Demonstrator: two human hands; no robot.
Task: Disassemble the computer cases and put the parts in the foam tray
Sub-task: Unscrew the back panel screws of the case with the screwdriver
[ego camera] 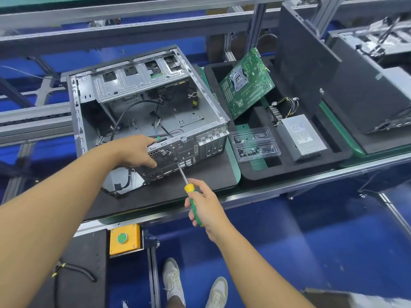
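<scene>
Nearby, motherboard (245,84) in foam tray (289,167)

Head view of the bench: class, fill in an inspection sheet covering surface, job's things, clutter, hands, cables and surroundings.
Surface: black mat under the open computer case.
Job's things: foam tray holds a tilted motherboard, a power supply and a clear screw box.
Clutter: nothing seen.
Hands: left hand grips the case's rear edge; right hand grips a screwdriver, tip at the rear panel.
Cables: black cables loose inside the case; power supply leads bunched in the tray.
Surroundings: aluminium frame, yellow button box, blue floor, dark side panel at right.
</scene>
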